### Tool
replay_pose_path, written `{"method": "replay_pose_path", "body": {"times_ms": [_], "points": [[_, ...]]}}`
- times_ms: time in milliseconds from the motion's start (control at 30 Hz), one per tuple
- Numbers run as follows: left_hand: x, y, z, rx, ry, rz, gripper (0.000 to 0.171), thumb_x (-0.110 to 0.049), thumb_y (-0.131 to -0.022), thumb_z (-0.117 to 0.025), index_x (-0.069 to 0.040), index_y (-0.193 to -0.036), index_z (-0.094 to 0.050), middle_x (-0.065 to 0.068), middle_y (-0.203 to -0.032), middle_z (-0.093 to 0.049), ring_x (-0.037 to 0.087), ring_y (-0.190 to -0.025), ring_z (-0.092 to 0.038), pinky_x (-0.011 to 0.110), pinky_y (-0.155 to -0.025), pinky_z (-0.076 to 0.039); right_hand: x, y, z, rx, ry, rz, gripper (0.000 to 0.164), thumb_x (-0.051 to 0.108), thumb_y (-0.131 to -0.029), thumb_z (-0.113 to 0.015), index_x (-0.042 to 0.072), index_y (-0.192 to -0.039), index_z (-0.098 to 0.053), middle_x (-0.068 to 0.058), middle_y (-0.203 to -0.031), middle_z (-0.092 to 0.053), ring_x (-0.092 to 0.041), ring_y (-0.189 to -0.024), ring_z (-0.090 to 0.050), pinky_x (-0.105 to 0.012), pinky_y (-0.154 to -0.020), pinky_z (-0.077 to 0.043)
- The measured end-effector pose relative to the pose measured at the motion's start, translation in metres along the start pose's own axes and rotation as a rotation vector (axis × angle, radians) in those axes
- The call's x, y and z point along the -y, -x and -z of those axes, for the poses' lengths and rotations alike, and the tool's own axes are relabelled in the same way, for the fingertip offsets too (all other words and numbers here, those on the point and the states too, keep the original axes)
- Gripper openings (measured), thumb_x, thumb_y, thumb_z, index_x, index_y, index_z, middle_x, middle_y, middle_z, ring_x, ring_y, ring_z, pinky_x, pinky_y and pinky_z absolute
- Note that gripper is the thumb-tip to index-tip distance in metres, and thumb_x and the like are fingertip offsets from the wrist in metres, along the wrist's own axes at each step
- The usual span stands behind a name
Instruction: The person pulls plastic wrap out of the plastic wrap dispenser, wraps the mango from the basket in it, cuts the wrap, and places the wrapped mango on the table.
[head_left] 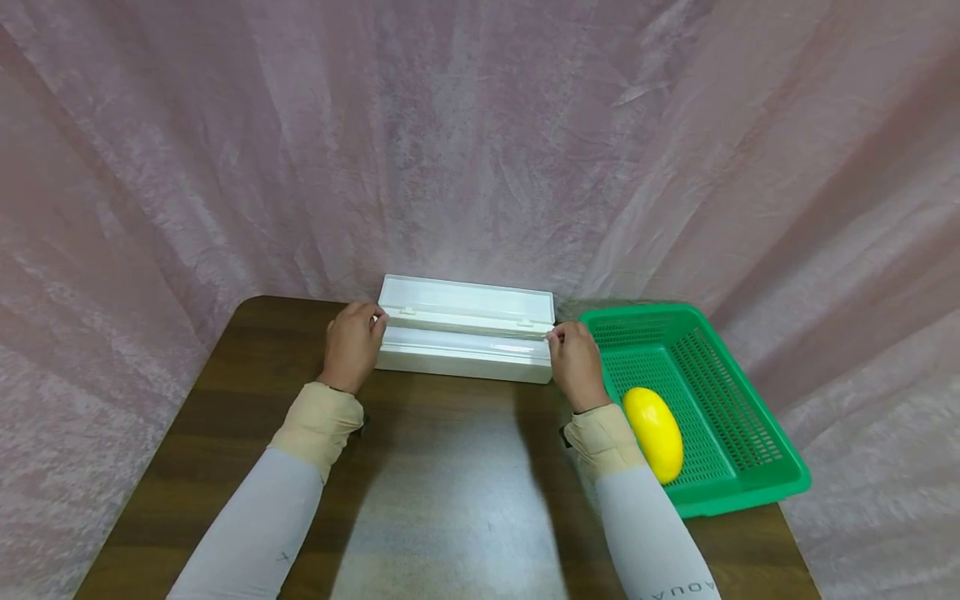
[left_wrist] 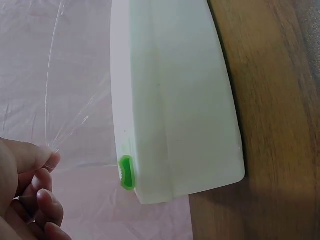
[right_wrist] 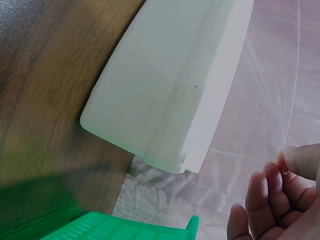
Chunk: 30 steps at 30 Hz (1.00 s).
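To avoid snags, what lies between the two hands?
The open white box lies between left hand and right hand in the head view; wrist views show each pinching clear film.

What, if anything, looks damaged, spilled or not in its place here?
Nothing stands out. The film creases where the left fingers and right fingers pinch it, which seems ordinary. The box sits with its lid open, and the yellow fruit lies in the basket.
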<state>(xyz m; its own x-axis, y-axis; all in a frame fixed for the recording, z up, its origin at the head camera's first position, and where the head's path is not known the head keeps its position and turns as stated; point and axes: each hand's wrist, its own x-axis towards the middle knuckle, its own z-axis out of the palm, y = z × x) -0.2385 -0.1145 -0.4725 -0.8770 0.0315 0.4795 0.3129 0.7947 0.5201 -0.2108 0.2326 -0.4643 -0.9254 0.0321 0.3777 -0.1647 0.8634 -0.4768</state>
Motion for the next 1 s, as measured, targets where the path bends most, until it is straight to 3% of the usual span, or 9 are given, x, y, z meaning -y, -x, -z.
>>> {"method": "replay_pose_path", "body": {"times_ms": [367,800,1000], "points": [[-0.001,-0.002,0.003,-0.018,0.001,0.009,0.012,-0.015,-0.092,-0.062,-0.004,-0.092,-0.066,0.007,-0.079,-0.054,0.024,-0.075,-0.051,0.046,-0.067,-0.038,0.004,-0.002,0.006,-0.023,0.004,-0.001,0.016,0.015,-0.095,-0.059,0.0,-0.089,-0.061,-0.014,-0.087,-0.054,-0.03,-0.082,-0.05,-0.047,-0.075,-0.04],[-0.007,-0.005,0.011,-0.025,0.008,0.008,0.013,-0.017,-0.093,-0.061,-0.005,-0.092,-0.066,0.009,-0.087,-0.06,0.027,-0.086,-0.054,0.046,-0.069,-0.038,0.009,-0.004,0.016,-0.036,-0.004,0.01,0.016,0.014,-0.095,-0.058,-0.001,-0.089,-0.06,-0.014,-0.086,-0.053,-0.03,-0.081,-0.05,-0.047,-0.076,-0.041],[-0.011,-0.005,0.017,-0.031,0.009,0.008,0.013,-0.016,-0.093,-0.061,-0.004,-0.091,-0.066,0.008,-0.085,-0.058,0.026,-0.083,-0.053,0.046,-0.069,-0.038,0.011,-0.006,0.018,-0.034,0.005,0.01,0.017,0.015,-0.096,-0.057,0.0,-0.089,-0.059,-0.014,-0.087,-0.053,-0.029,-0.082,-0.049,-0.046,-0.076,-0.04]]}}
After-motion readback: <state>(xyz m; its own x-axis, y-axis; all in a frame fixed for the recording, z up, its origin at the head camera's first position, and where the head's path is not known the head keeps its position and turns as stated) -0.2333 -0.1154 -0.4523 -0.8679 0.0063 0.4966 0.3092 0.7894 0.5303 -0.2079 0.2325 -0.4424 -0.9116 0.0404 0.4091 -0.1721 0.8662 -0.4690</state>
